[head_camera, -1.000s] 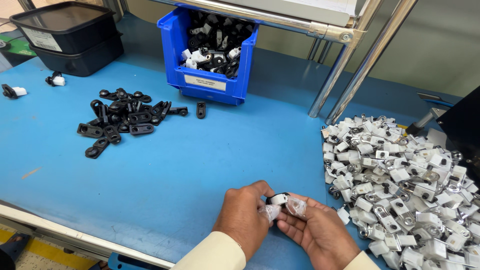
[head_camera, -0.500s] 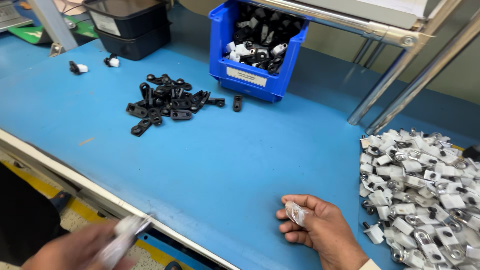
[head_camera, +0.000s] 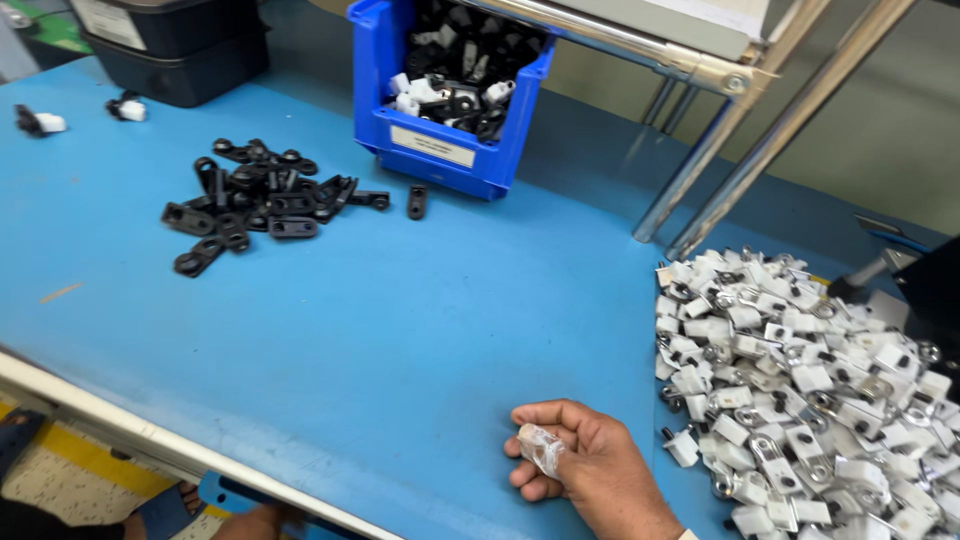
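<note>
At about 10 o'clock on the blue worktable (head_camera: 420, 330) sit 2 small black-and-white assembled parts (head_camera: 40, 122), with a black lidded bin (head_camera: 175, 40) just behind them at 11 o'clock. To the right of those, a loose pile of black plastic brackets (head_camera: 255, 195) lies spread on the table, and 1 stray black bracket (head_camera: 416, 201) rests just in front of the blue parts bin (head_camera: 450, 150), at 12 o'clock, which is filled with mixed black and white pieces.

At 7 o'clock, below the table edge, the left hand (head_camera: 255, 522) is only partly visible; whether its fingers are open or closed cannot be told.

At 6 o'clock the right hand (head_camera: 585, 465) rests on the table, its fingers curled together and clamped on a small white clip (head_camera: 541, 447), which lies across the fingertips with the thumb over it.

Just right of that hand, from 3 to 5 o'clock, a big heap of white clips with metal tabs (head_camera: 800, 380) covers the table. Behind it, slanted metal frame legs (head_camera: 740, 160) rise toward 1 o'clock.
</note>
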